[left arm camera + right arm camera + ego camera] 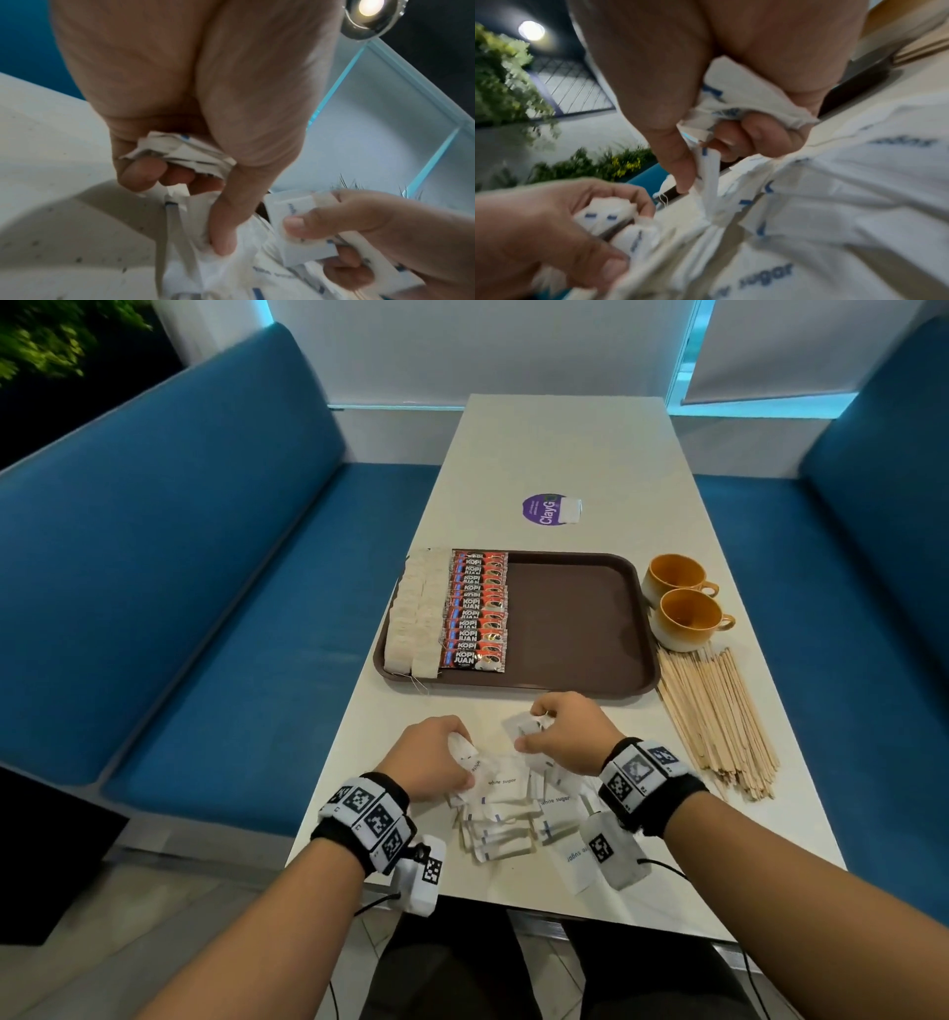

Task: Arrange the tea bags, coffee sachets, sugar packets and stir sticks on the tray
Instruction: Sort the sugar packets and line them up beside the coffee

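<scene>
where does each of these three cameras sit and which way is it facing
Head: on the head, facing forward and down at the tray; both forearms show.
Left wrist: along the left hand, which grips sugar packets.
Right wrist: along the right hand, which grips packets too.
Shared: each wrist view also shows the other hand; all three show the packets.

Support surface: a long, pale table (565,449) set between blue benches (205,588). Lying directly on it: a brown tray (580,613) at mid-table; two orange-lined cups (683,603) just beside the tray's right edge, one behind the other; a loose spread of wooden stir sticks (719,721) nearer than the cups; a heap of white sugar packets (513,809) at the near edge. Farther back, a round purple sticker (542,508) with a small white item, possibly paper, overlapping it.
</scene>
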Demonstrator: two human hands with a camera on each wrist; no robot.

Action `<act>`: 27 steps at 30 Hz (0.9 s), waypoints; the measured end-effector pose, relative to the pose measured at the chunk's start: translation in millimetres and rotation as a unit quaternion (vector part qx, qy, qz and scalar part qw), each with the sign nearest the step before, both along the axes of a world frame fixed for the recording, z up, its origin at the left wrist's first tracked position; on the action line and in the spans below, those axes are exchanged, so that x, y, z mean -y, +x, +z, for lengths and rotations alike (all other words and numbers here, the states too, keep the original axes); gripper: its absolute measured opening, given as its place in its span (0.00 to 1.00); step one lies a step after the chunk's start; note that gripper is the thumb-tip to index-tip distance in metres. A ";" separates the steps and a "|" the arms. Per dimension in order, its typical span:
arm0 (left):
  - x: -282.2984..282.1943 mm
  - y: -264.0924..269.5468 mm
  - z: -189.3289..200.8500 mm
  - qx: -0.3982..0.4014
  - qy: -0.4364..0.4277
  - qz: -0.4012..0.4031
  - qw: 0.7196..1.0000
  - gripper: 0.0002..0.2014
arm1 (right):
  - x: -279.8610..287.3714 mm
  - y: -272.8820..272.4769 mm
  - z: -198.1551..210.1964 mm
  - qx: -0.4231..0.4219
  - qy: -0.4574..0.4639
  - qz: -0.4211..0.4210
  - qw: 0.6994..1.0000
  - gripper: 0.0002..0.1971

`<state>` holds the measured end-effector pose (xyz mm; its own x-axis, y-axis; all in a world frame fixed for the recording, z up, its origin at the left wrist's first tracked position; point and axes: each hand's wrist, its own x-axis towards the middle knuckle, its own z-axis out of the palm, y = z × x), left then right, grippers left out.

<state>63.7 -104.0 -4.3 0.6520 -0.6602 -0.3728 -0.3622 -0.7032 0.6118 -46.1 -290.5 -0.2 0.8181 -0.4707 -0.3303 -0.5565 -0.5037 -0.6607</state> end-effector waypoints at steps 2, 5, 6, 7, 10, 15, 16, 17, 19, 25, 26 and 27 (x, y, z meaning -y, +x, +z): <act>-2.3 0.5 0.2 -0.027 -0.025 0.014 0.999 0.14 | 4.8 -6.8 0.1 0.048 0.102 -0.051 0.992 0.12; -7.3 3.2 0.3 -0.058 -0.055 0.032 0.996 0.12 | 10.4 -17.9 1.0 0.114 0.316 -0.189 0.923 0.08; -9.0 4.0 -0.1 -0.068 -0.065 0.036 0.995 0.12 | 11.6 -21.3 1.6 0.125 0.372 -0.230 0.891 0.10; -10.2 4.8 -0.7 -0.081 -0.079 0.044 0.993 0.12 | 13.0 -24.9 2.3 0.131 0.419 -0.264 0.859 0.11; -12.2 4.4 1.7 -0.167 -0.179 0.111 0.963 0.13 | 16.8 -35.8 8.1 0.135 0.505 -0.335 0.784 0.07; -6.2 -0.7 7.8 -0.368 -0.328 0.248 0.834 0.18 | 27.6 -47.4 10.5 0.187 0.538 -0.343 0.747 0.31; -4.1 -2.7 9.4 -0.385 -0.334 0.260 0.820 0.17 | 28.6 -48.7 11.5 0.197 0.540 -0.336 0.746 0.33; -1.4 -4.3 10.1 -0.398 -0.338 0.271 0.809 0.16 | 28.9 -49.9 12.9 0.206 0.544 -0.331 0.743 0.34; 4.2 -7.4 11.8 -0.416 -0.338 0.293 0.792 0.12 | 28.6 -51.7 15.6 0.221 0.550 -0.336 0.732 0.32; 25.5 -23.2 21.8 -0.475 -0.321 0.291 0.766 0.06 | 26.1 -46.5 20.4 0.237 0.586 -0.375 0.678 0.16; 28.5 -26.4 23.7 -0.492 -0.324 0.279 0.758 0.05 | 25.4 -46.5 21.7 0.227 0.591 -0.376 0.677 0.15; 31.1 -29.0 24.8 -0.510 -0.329 0.267 0.748 0.04 | 24.7 -46.7 22.9 0.217 0.597 -0.374 0.676 0.13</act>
<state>34.7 -135.1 20.4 0.4854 -0.6663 -0.5661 0.7552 -0.0067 0.6554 -92.8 -315.2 22.8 0.6407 -0.4165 -0.6450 0.0167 0.8474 -0.5306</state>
